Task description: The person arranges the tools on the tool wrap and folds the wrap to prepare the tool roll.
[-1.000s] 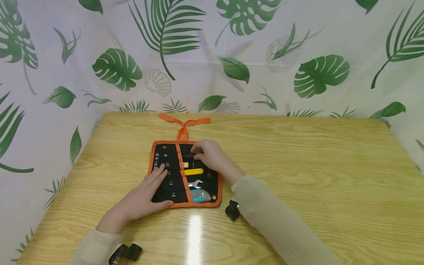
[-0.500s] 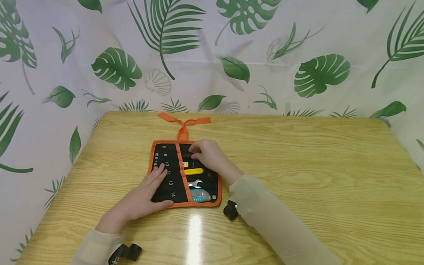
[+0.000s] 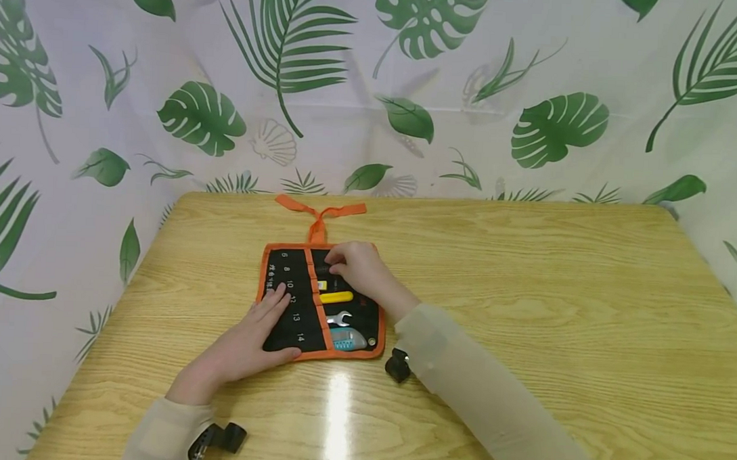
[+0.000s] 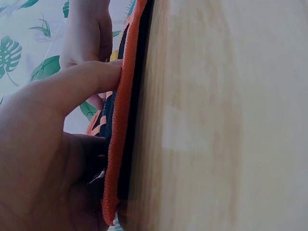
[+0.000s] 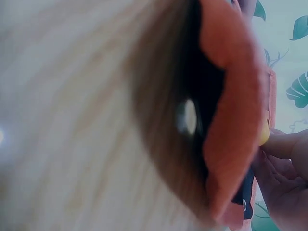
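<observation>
A black tool roll with orange edging lies unfolded on the table, size numbers printed on its left half. My left hand rests on that half with fingers spread, and in the left wrist view its thumb lies over the orange edge. At the far end of the pocket row my right hand pinches a dark ribbed piece in a pocket; its kind is hidden. Nearer me, the pockets hold a yellow handle, an open-end wrench and a teal utility knife.
Orange tie straps stretch from the roll's far edge over the wooden table. A leaf-printed cloth hangs behind and to the sides. In the right wrist view, the roll's near edge curls up off the table.
The right hand has shifted slightly left, toward the pocket opening, with its fingers on the dark ribbed piece. My left hand and the tool roll stay in place.
</observation>
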`<state>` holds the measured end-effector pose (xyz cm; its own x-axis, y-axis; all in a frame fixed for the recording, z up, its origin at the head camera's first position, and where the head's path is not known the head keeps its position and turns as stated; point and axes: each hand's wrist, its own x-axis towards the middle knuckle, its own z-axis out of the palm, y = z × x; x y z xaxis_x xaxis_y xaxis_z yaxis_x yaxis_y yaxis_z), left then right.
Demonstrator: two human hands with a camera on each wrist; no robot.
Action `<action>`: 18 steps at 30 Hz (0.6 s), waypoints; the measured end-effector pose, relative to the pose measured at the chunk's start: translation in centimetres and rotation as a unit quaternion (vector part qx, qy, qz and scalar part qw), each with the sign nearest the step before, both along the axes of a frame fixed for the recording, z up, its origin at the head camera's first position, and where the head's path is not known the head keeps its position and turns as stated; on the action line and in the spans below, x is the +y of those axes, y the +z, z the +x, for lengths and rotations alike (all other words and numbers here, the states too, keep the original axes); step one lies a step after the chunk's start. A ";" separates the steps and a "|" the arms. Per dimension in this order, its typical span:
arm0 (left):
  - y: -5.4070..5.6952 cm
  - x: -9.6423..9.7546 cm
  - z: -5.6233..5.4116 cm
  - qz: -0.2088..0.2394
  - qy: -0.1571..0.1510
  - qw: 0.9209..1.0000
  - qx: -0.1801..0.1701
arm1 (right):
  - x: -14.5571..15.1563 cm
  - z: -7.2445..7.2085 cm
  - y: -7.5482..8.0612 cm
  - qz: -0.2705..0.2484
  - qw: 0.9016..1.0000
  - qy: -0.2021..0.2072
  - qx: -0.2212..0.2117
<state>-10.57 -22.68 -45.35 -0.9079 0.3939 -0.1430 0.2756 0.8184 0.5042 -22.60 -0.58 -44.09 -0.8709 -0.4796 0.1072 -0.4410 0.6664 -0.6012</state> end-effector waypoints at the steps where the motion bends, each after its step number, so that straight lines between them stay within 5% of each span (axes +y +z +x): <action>1: 0.0 0.0 0.0 -0.001 0.000 1.000 0.000 | 0.0 0.0 0.0 -0.001 1.000 0.003 0.000; 18: -0.2 0.0 0.0 0.000 -0.002 1.000 -0.001 | -1.3 0.3 0.1 0.000 1.000 0.003 -0.005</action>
